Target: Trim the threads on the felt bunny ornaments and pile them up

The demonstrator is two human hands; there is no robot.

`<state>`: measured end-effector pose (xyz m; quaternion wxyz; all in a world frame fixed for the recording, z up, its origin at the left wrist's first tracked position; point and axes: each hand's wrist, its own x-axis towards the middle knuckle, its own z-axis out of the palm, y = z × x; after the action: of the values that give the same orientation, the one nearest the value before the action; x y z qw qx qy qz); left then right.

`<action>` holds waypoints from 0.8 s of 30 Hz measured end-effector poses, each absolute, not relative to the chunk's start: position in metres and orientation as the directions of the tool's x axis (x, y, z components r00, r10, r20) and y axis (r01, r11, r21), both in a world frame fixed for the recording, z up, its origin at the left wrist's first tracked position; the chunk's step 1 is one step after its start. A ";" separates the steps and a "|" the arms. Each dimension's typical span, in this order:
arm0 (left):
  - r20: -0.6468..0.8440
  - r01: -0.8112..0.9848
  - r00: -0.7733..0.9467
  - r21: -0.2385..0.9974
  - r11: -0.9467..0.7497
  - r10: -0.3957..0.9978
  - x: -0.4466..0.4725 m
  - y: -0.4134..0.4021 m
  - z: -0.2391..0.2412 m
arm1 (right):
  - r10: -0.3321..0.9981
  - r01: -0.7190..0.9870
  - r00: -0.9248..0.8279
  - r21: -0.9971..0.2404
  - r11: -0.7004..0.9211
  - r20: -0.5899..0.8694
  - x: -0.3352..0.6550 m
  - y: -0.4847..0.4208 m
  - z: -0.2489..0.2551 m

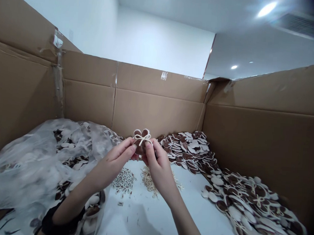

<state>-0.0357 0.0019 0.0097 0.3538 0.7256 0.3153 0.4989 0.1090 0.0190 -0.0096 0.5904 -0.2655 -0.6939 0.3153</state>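
Between my two hands, above the middle of the table, is a brown plush bunny-head patch [138, 147] with white-edged ears and a cream bow [142, 138] across it. My left hand [121, 152] pinches its left side, thumb in front. On the right side my right hand [156, 157] grips it, the thumb pressing just below the bow. The fingers behind the patch are mostly hidden. Below the hands lie a heap of small pale grey pieces [124, 180] and a heap of small cream bows [147, 179], partly covered by my right hand.
A clear plastic bag [21, 165] full of brown and white patches fills the left. Heaped along the right are many similar patches [247, 206], some with bows, and more patches [187, 148] lie behind. Tall cardboard walls [157, 110] surround the white table [144, 224].
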 end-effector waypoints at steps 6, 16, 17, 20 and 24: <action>0.524 0.060 0.234 0.833 -0.550 0.819 -0.035 0.009 0.005 | 0.743 0.051 -0.318 -0.772 0.634 0.589 0.112 0.015 -0.005; 0.499 0.019 0.189 0.859 -0.512 0.845 -0.038 0.014 0.005 | 0.707 0.093 -0.112 -0.701 0.707 0.698 0.127 0.025 -0.006; 0.499 0.013 0.188 0.860 -0.510 0.846 -0.038 0.015 0.004 | 0.703 0.104 -0.097 -0.695 0.711 0.705 0.128 0.026 -0.006; 0.493 0.009 0.178 0.865 -0.502 0.852 -0.039 0.019 0.004 | 0.691 0.168 -0.073 -0.674 0.720 0.719 0.130 0.025 -0.005; 0.484 0.050 0.174 0.865 -0.499 0.857 -0.039 0.022 0.003 | 0.680 0.279 -0.089 -0.637 0.719 0.728 0.132 0.022 -0.002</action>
<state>-0.0388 0.0224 0.0029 0.3692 0.6713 0.3380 0.5465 0.1322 0.0220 -0.0018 0.5863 -0.3340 -0.7180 0.1708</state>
